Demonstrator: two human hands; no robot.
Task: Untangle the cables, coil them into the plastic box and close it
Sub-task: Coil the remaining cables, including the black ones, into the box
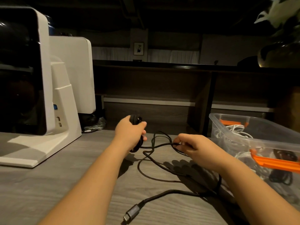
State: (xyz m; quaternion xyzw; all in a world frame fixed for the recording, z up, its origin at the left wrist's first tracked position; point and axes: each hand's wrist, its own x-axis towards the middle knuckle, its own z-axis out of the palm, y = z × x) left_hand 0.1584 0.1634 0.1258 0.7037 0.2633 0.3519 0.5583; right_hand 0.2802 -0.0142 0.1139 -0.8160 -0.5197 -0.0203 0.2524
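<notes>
My left hand (129, 133) grips a coiled bundle of thin black cable (135, 120), raised over the grey wooden table (48, 184). From it a loose run of the same black cable (146, 159) loops across the table to my right hand (194, 148), which pinches it between thumb and fingers. A thicker black cable with a grey metal plug (132, 213) lies near the front edge. The clear plastic box (230, 140) with orange latches (276, 161) stands open at the right, holding white cables (233, 129) and a black one (279, 176).
A white machine (61, 111) with a dark window stands on the table at the left. A second white unit (73, 70) sits behind it. Dark shelving (162, 88) runs along the back. A plant pot (279, 52) is at the upper right.
</notes>
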